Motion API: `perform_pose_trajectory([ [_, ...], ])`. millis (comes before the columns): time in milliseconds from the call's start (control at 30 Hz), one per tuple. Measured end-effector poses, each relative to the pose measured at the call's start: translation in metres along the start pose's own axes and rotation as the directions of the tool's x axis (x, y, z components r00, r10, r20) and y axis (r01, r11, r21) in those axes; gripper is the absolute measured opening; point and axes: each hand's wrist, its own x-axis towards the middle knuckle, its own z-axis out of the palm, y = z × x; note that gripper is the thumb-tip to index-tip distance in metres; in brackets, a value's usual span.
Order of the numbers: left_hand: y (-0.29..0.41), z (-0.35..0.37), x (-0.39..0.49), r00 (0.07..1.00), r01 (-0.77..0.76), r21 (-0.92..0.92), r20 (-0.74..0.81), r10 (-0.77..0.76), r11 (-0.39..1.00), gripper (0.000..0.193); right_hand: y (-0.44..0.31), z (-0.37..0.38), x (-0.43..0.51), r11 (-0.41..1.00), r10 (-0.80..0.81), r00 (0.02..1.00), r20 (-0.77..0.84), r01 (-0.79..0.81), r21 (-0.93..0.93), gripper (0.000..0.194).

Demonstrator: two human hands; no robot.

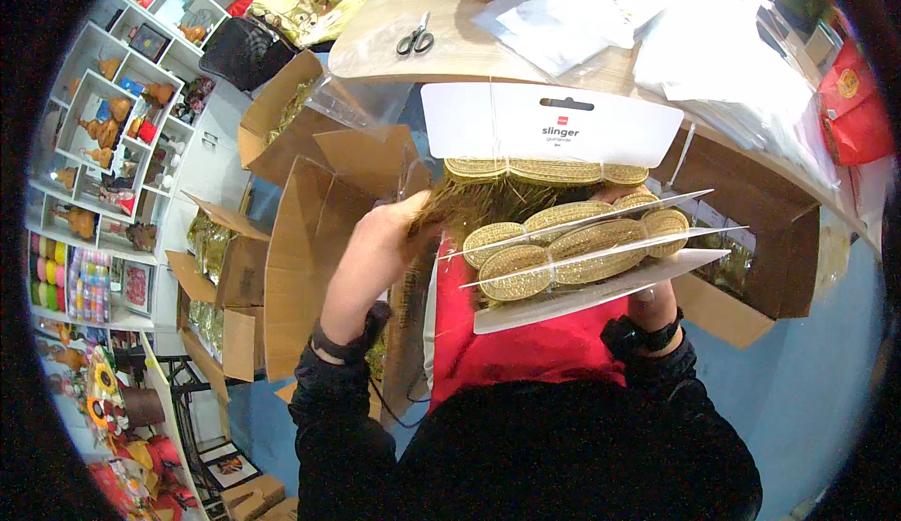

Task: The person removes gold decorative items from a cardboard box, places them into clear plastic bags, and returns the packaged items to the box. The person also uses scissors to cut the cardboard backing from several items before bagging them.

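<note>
My left hand (376, 253) grips the left side of a stack of gold tinsel garlands (524, 204), its fingers hidden among the strands. My right hand (651, 303) holds the stack from the right and below, mostly behind it. Each gold bundle is folded flat and fastened to a white header card (482, 121) with clear ties. The topmost card faces up, with printed writing and a hanging slot. Several more cards stand edge-on below it, with gold bundles between them. The stack is above my red-covered lap (521, 359).
Open cardboard boxes (310, 267) with gold garlands stand at the left; another box (739, 239) is under the table at the right. On the wooden table (380, 35) lie black-handled scissors (415, 41) and clear plastic bags (563, 28). White shelves (116, 116) with ornaments line the left.
</note>
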Motion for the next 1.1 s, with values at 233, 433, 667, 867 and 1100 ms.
perform_pose_trajectory([
  [233, 0.009, -0.024, -0.011, 0.735, -0.151, -0.279, -0.673, -0.081, 0.948, 0.021, 0.008, -0.002, 0.009, 0.943, -0.184, 0.976, 0.12, 0.21, -0.259, 0.063],
  [433, 0.063, -0.013, 0.006, 0.829, -0.301, -0.206, -0.538, 0.149, 0.931, 0.034, 0.007, 0.0, -0.001, 0.986, 0.069, 0.997, -0.046, -0.075, -0.15, 0.05],
  [667, 0.029, -0.001, 0.027, 0.947, -0.256, -0.848, -0.317, -0.056, 0.464, 0.009, 0.017, -0.027, -0.02, 0.999, 0.01, 0.989, -0.147, -0.018, -0.05, 0.071],
  [867, -0.083, -0.024, 0.148, 0.84, -0.072, -0.51, -0.494, -0.224, 0.857, 0.027, 0.029, -0.055, -0.008, 0.94, -0.135, 0.98, -0.144, 0.081, -0.332, 0.07],
  [1100, -0.161, -0.03, 0.319, 0.845, 0.132, 0.194, -0.535, -0.007, 0.972, 0.032, 0.038, -0.059, 0.005, 0.909, -0.038, 0.977, -0.212, -0.054, -0.412, 0.061],
])
